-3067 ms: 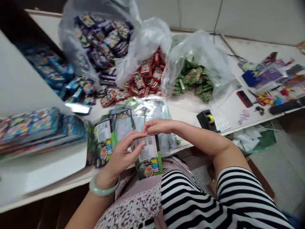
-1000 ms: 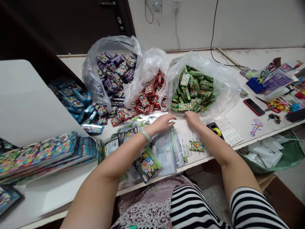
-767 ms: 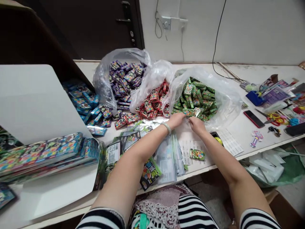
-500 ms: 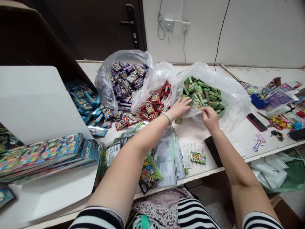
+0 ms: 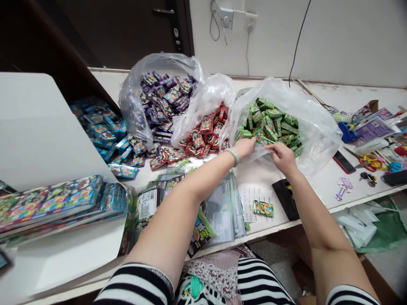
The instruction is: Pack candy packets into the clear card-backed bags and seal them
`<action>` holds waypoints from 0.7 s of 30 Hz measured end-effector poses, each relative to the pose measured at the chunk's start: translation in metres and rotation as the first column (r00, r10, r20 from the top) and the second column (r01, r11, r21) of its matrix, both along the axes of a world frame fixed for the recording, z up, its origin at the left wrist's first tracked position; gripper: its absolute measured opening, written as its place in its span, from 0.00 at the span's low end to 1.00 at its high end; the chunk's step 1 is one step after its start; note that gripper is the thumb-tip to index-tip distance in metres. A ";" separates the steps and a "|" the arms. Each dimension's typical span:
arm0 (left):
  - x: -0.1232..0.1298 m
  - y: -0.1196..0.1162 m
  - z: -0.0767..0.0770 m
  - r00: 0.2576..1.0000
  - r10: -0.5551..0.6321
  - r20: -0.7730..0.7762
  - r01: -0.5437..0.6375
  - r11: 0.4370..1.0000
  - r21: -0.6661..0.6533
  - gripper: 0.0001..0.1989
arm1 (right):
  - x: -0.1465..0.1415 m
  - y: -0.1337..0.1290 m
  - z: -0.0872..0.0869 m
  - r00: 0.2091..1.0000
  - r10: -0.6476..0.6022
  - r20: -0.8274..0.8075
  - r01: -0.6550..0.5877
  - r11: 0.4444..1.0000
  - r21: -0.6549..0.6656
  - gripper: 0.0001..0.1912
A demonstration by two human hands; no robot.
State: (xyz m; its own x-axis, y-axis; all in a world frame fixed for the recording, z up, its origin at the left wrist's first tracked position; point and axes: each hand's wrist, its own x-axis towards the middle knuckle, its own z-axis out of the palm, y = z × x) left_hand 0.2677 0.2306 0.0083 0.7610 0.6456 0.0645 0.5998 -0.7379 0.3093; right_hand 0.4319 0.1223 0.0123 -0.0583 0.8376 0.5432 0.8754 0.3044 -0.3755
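A clear plastic bag [image 5: 314,123] lies open on the table, with many small green packets [image 5: 270,120] inside. At its front edge my left hand [image 5: 245,149], with a pale bangle at the wrist, is closed on the bag's rim beside the green packets. My right hand [image 5: 282,156] pinches the same rim a little to the right. Red packets [image 5: 203,133] spill from a second bag [image 5: 219,87], left of my hands. Farther left, a third bag [image 5: 130,101] holds purple packets [image 5: 168,97]. One green packet [image 5: 263,208] lies on a printed sheet nearer me.
Blue packets [image 5: 104,127] are heaped at the left, behind a white box [image 5: 34,123] with stacked packs. Flat sleeves [image 5: 221,212] lie in front. At right are a phone [image 5: 344,162], scissors [image 5: 370,162] and a black pouch [image 5: 286,199].
My left hand has drawn back from lying over the green packets to the bag's front rim, and its fingers have closed. The camera view has shifted slightly.
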 end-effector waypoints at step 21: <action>0.000 0.017 -0.030 0.996 0.045 0.077 -0.047 0.999 0.022 0.15 | -0.050 -0.046 -0.029 0.942 -0.228 0.247 0.279 0.940 -0.195 0.20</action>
